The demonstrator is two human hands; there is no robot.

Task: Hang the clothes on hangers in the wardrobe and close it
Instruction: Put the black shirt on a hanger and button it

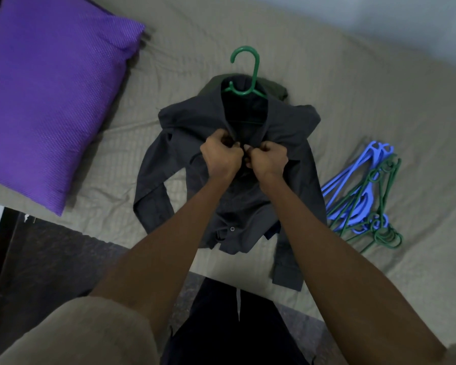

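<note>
Dark grey cloth fills the middle of the view: it is a shirt (229,164) that lies flat on the bed (327,83), collar away from us. We see a green hanger (245,75) already inside it, with the hook sticking out above the collar and resting on the sheet. Under the collar a piece of an olive garment (277,88) shows.

Our left hand (220,156) and right hand (267,159) meet at the chest of the shirt, just below the open neck. Both have the fingers curled tight and pinch the two front edges of the cloth (the knuckles almost touch each other). A button (232,228) is visible lower down, near the hem.

To the right of the shirt, near one sleeve, we see a pile of hangers (363,198), blue and green ones mixed. At the left lies a purple pillow (50,101) on the bed.
</note>
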